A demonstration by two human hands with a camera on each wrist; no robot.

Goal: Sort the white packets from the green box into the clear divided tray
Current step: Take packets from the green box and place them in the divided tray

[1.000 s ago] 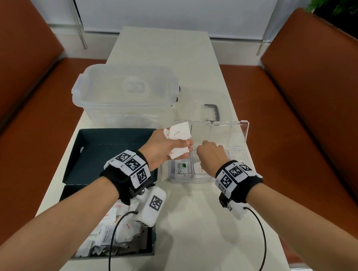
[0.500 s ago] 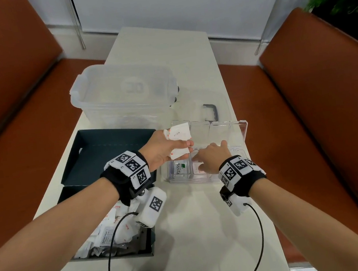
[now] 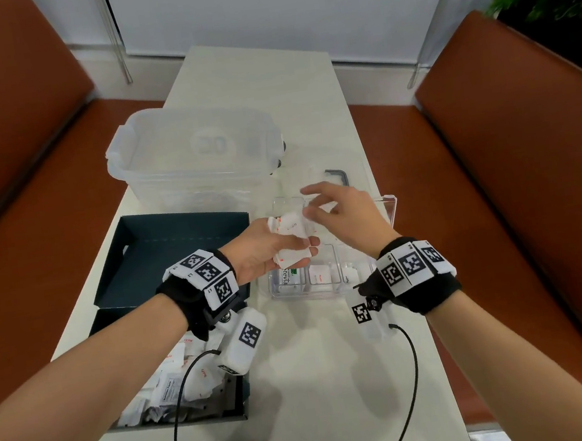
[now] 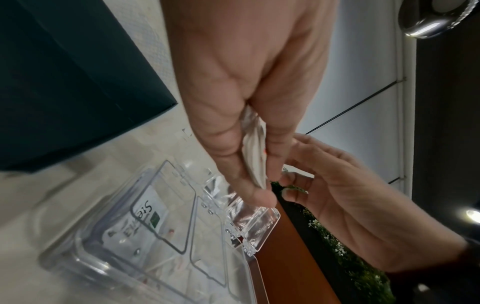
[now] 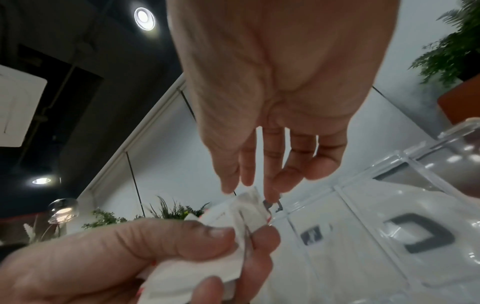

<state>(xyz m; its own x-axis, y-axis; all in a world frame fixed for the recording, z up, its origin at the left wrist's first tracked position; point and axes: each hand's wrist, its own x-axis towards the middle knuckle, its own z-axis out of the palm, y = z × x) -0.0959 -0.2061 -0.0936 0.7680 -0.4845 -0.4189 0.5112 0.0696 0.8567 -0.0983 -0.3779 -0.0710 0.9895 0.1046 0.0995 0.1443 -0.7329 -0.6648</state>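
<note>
My left hand [image 3: 304, 248] hovers over the left side of the clear divided tray [image 3: 389, 207] and grips a small bunch of white packets [image 3: 291, 235] between thumb and fingers. The left wrist view shows the packets [image 4: 255, 156] edge-on in that pinch. My right hand [image 3: 311, 203] is raised over the tray with its fingers spread, the fingertips [image 5: 272, 195] at the top edge of the bunch [image 5: 226, 257] and holding nothing. The tray's near compartments hold a Stevia packet [image 3: 287, 276] and other white packets. The green box [image 3: 242, 397] at the near left holds several more packets.
The green box's lid [image 3: 175, 250] lies open-side up behind the box. A large clear lidded bin [image 3: 195, 155] stands beyond it. A clear lid with a black handle [image 3: 337, 175] lies behind the tray. Orange benches flank the narrow white table [image 3: 322, 382].
My right hand has come up out of the tray's near compartments and moved to the packets in my left hand. The left hand has stayed nearly in place.
</note>
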